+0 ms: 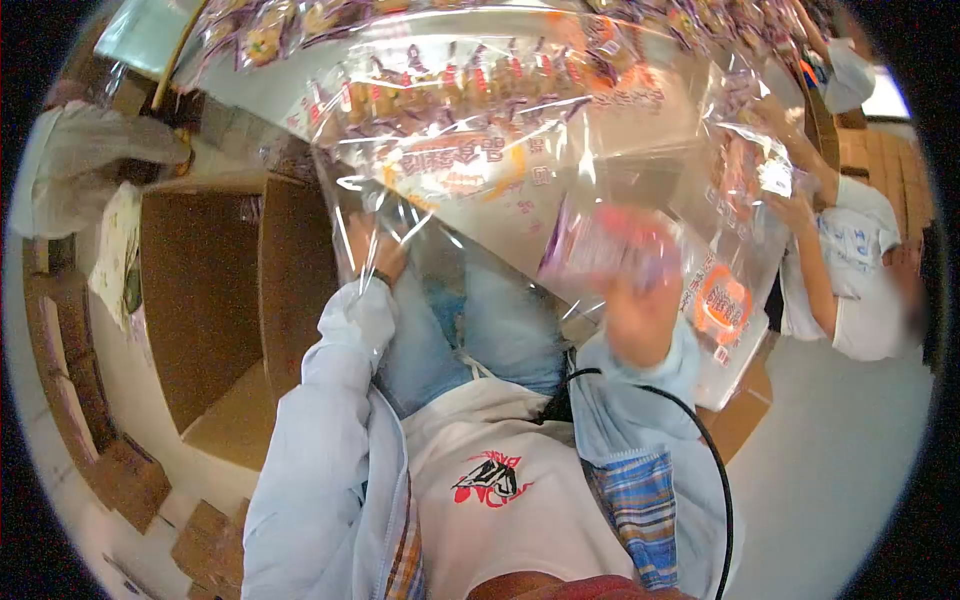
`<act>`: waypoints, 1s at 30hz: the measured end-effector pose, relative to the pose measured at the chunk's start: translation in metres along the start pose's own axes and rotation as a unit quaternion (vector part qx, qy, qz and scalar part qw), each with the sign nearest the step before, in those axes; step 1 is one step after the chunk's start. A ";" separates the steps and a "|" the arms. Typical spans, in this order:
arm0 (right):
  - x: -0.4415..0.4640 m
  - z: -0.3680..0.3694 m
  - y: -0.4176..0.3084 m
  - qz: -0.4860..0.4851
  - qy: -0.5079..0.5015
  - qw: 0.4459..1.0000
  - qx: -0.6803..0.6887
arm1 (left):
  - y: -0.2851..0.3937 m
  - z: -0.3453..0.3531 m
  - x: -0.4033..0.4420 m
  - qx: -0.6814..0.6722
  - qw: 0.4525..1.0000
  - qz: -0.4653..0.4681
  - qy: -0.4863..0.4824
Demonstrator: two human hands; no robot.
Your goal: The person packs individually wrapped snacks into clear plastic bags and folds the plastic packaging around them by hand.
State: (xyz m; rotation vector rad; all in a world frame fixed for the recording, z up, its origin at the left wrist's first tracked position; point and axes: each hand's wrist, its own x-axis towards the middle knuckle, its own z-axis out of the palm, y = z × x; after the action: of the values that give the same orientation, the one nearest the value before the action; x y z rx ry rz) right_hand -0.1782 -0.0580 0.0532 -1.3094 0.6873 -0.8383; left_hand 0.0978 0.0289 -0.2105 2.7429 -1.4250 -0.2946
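Note:
A large clear plastic bag (pixel 455 240) with printed lettering hangs in front of me, its open end toward my body. My left hand (pixel 372 248) is closed on the left edge of this bag, the fingers showing through the film. Inside the bag lies a row of small wrapped snacks (pixel 450 95). My right hand (pixel 640 300), smeared by motion, holds several snack packets (pixel 610 250) in pink and purple wrappers at the bag's right side. Exactly how the fingers sit on them is blurred.
An open cardboard box (pixel 205 300) stands at my left. Across the table, more wrapped snacks (pixel 265 35) lie along the far edge. At right a co-worker (pixel 850 270) handles another clear bag (pixel 745 170). Another person's sleeve (pixel 90 165) is at far left. Flattened cartons (pixel 130 480) lie lower left.

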 end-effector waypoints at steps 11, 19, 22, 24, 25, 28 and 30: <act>-0.120 0.121 0.092 0.082 -0.385 0.910 -0.130 | -0.034 0.015 -0.013 -0.061 0.997 -0.033 0.029; -0.149 0.113 0.204 0.097 -0.271 0.929 -0.234 | -0.082 -0.022 -0.067 -0.199 0.968 -0.140 0.067; -0.113 0.120 0.227 0.090 -0.205 0.895 -0.386 | -0.091 -0.019 -0.069 -0.217 0.961 -0.150 0.082; -0.098 0.119 0.259 0.162 -0.094 0.934 -0.303 | -0.093 -0.022 -0.072 -0.245 0.955 -0.153 0.066; -0.081 0.117 0.280 0.206 -0.025 0.899 -0.385 | -0.095 -0.025 -0.071 -0.258 0.952 -0.154 0.060; -0.047 0.087 0.326 0.288 0.064 0.907 -0.300 | -0.098 -0.026 -0.071 -0.261 0.949 -0.168 0.054; -0.040 0.086 0.305 0.276 0.057 0.912 -0.298 | -0.097 -0.027 -0.070 -0.264 0.948 -0.171 0.047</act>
State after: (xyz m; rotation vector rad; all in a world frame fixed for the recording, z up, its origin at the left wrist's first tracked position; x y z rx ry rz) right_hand -0.0865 0.0394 -0.2366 -1.4887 1.4052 -0.2375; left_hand 0.1423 0.1406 -0.1855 2.4852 -0.7015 -0.4674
